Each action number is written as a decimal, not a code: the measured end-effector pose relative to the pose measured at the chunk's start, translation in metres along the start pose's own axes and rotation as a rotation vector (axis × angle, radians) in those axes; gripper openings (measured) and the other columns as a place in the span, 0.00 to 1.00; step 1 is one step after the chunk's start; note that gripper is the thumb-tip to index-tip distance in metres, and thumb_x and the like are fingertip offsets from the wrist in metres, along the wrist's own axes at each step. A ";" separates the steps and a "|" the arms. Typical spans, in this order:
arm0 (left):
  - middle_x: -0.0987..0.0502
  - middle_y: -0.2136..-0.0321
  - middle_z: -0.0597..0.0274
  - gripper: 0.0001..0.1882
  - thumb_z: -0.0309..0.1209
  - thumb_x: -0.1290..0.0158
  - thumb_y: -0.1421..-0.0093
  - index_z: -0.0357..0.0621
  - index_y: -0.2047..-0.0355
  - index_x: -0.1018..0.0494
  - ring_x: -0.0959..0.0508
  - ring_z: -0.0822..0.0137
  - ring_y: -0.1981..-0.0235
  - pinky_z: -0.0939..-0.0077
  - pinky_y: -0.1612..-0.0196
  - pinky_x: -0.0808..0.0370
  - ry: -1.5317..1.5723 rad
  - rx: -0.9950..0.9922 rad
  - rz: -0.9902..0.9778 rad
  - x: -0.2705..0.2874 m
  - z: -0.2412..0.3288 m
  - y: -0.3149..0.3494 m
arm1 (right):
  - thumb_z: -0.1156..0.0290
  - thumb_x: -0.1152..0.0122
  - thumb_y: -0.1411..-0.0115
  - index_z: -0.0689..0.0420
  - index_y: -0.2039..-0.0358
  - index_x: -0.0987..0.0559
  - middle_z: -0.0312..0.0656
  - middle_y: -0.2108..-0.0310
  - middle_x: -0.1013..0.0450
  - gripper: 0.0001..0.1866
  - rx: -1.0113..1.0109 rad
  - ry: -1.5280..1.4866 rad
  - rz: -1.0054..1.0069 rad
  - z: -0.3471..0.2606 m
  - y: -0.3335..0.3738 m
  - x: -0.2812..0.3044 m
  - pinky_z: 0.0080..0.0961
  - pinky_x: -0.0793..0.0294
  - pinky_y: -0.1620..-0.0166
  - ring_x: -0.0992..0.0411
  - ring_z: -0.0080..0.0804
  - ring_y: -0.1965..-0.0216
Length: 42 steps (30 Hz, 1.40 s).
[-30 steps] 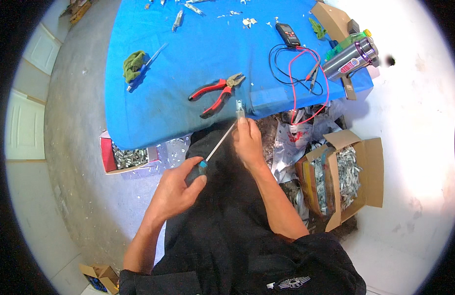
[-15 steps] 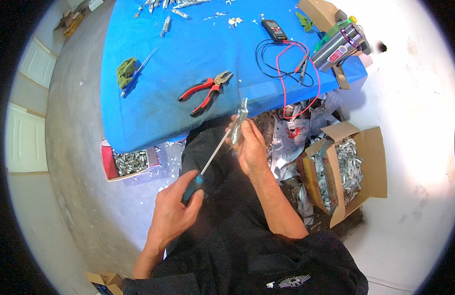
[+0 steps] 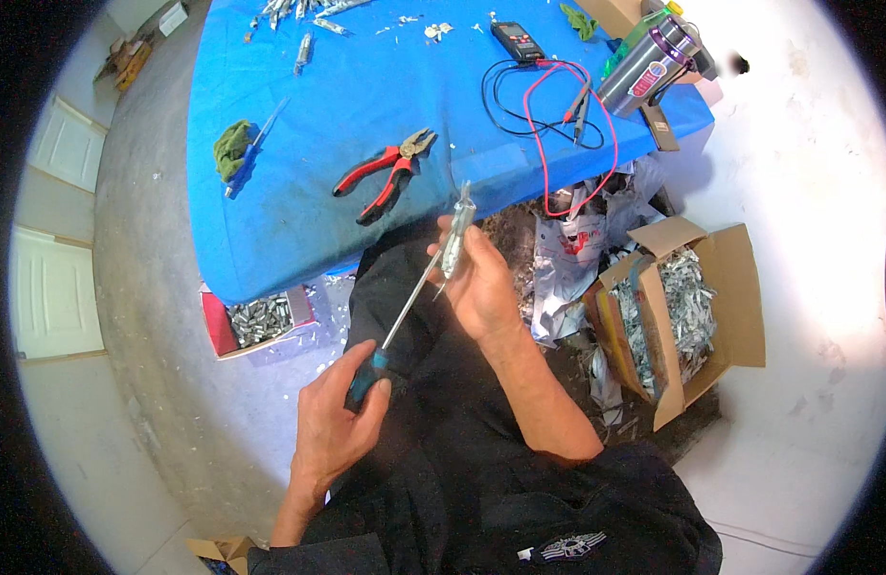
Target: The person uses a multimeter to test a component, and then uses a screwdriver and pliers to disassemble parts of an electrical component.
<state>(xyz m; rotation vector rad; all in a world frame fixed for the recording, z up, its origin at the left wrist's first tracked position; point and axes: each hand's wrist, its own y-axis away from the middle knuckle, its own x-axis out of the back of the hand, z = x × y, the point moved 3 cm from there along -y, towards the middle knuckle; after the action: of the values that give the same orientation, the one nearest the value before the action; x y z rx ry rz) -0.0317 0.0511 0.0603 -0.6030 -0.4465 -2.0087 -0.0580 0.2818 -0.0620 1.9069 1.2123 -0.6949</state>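
The left hand (image 3: 333,422) was curled around the blue-and-black handle of a screwdriver (image 3: 397,321), its fingers pressed together in a fist near the person's lap. The thin steel shaft ran up and to the right, its tip meeting a small, slim, silvery metal piece (image 3: 457,230) that looked glossy and partly translucent. The right hand (image 3: 481,283) pinched that piece between thumb and fingers, holding it nearly upright just in front of the near edge of the table (image 3: 299,220), above dark trousers.

The table was covered in a bright blue, slightly scuffed sheet. On it, just beyond the hands, lay pliers (image 3: 386,171) with red-and-black grips and grey jaws. Further left sat a crumpled green cloth (image 3: 231,146) beside a slender blue tool. At the far right lay a dark multimeter (image 3: 517,40) with looping red and black leads (image 3: 548,125), and next to it a cylindrical metal flask (image 3: 649,65) lying on its side.

On the grey concrete floor, to the right, stood an open cardboard box (image 3: 721,287) heaped with shiny metal scraps. To the left, under the table edge, a shallow red tray (image 3: 213,326) held more small silvery parts. Crumpled white plastic bags (image 3: 577,259) lay between the box and the person's legs.
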 end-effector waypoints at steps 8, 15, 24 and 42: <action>0.15 0.59 0.41 0.23 0.25 0.36 0.41 0.36 0.45 0.22 0.13 0.45 0.59 0.61 0.56 0.18 -0.013 0.046 -0.031 0.004 -0.009 0.008 | 0.57 0.50 0.21 0.54 0.38 0.24 0.35 0.52 0.20 0.20 0.036 0.048 0.025 -0.002 0.000 0.006 0.24 0.22 0.57 0.22 0.22 0.56; 0.16 0.62 0.44 0.23 0.24 0.36 0.42 0.37 0.45 0.22 0.14 0.44 0.63 0.60 0.61 0.19 -0.118 -0.047 0.044 0.002 -0.012 0.015 | 0.63 0.48 0.22 0.54 0.38 0.26 0.40 0.45 0.22 0.17 0.098 0.134 0.054 -0.010 0.001 0.000 0.25 0.20 0.56 0.22 0.25 0.51; 0.19 0.67 0.52 0.25 0.24 0.34 0.44 0.44 0.44 0.21 0.17 0.50 0.70 0.59 0.68 0.21 -0.374 -0.095 0.109 -0.003 -0.014 0.013 | 0.70 0.45 0.24 0.59 0.42 0.27 0.45 0.45 0.23 0.14 0.152 0.101 0.038 -0.006 0.003 -0.005 0.31 0.15 0.51 0.21 0.32 0.50; 0.21 0.64 0.57 0.28 0.21 0.38 0.43 0.49 0.40 0.23 0.20 0.52 0.64 0.56 0.65 0.23 -0.644 -0.149 0.117 -0.024 -0.010 0.007 | 0.75 0.41 0.27 0.65 0.49 0.27 0.47 0.52 0.21 0.10 0.427 0.399 0.167 -0.003 0.007 -0.015 0.26 0.14 0.52 0.19 0.28 0.57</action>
<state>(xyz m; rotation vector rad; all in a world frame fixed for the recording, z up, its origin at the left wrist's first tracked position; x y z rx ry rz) -0.0182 0.0591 0.0390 -1.3481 -0.6242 -1.7139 -0.0575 0.2754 -0.0467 2.5641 1.1846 -0.5267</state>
